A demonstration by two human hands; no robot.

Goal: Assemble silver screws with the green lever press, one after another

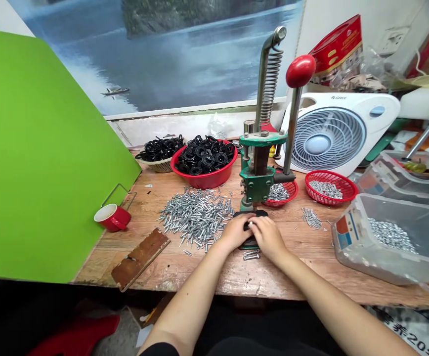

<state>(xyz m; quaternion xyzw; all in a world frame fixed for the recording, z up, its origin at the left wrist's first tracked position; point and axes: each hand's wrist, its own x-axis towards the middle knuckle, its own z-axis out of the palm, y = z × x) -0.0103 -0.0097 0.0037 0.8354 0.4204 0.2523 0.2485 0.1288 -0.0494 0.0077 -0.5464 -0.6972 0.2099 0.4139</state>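
Both hands pinched in, fingertips meeting over a black base piece at the foot of the green press. Left hand and right hand have fingers curled nearly closed; can't tell what's between them. Reads as the loading step. Screw pile just left of the grip, two loose screws just below it. Red lever knob up and right, untouched; working it needs a freed hand.
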